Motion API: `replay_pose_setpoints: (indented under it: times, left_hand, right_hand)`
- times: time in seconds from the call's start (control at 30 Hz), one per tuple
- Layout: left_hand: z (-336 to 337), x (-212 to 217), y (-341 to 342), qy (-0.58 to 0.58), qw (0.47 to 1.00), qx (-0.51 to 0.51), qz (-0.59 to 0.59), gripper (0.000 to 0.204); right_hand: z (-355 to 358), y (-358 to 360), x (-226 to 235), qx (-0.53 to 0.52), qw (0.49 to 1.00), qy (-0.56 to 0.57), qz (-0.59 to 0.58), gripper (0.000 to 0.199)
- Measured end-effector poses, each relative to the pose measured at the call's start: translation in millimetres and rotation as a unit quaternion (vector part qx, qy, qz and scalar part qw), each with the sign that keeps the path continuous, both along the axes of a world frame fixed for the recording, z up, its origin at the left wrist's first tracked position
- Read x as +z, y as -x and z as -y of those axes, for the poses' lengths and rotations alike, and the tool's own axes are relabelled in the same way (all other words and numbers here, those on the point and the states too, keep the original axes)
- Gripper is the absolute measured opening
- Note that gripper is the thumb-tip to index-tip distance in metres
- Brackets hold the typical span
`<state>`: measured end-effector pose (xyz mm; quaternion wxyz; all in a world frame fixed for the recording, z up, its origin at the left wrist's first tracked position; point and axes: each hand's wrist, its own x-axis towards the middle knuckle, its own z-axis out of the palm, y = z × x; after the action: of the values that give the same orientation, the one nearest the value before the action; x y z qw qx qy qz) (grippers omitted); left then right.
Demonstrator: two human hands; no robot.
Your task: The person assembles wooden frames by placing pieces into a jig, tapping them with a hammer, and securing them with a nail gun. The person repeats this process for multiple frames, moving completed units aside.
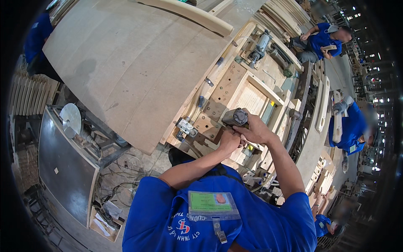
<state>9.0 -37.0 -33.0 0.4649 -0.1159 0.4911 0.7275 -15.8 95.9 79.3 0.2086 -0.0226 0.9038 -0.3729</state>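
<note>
From here, right hand's wrapped round a power tool, probably heavy and rigid, best held mid-body; left hand's just beside, can't tell its grip.

A broad brown tabletop carries a long curved wooden piece near its far edge. Beside it, a wooden workbench holds a pale wooden frame and a metal cylinder. Dark cables lie tangled on the grey floor.
</note>
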Motion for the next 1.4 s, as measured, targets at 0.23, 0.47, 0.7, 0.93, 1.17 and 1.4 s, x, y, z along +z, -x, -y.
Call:
replay_pose_setpoints:
  times: [0.23,0.47,0.7,0.93,1.17,1.4]
  left_hand:
    - [5,-1,1,-0.026,0.999,-0.024,0.009,0.02]
    - [11,12,6,0.004,0.998,-0.058,0.011,0.023]
    - [12,3,12,-0.013,0.997,-0.075,-0.013,0.026]
    - [4,3,6,-0.018,0.999,-0.011,0.024,0.021]
    - [2,-14,2,-0.029,0.999,-0.017,0.003,0.033]
    - [7,3,-4,0.007,0.999,-0.007,-0.044,0.035]
  right_hand:
    - [1,1,-4,0.027,0.997,-0.057,0.046,0.056]
    - [9,0,4,0.019,0.996,-0.082,0.027,0.046]
    - [13,0,5,0.021,0.992,-0.124,0.004,0.051]
    - [4,3,-10,0.026,0.994,-0.105,0.004,0.072]
    - [4,1,-14,0.034,0.994,-0.096,-0.035,0.081]
    - [11,-12,8,-0.018,0.993,-0.113,0.0,0.064]
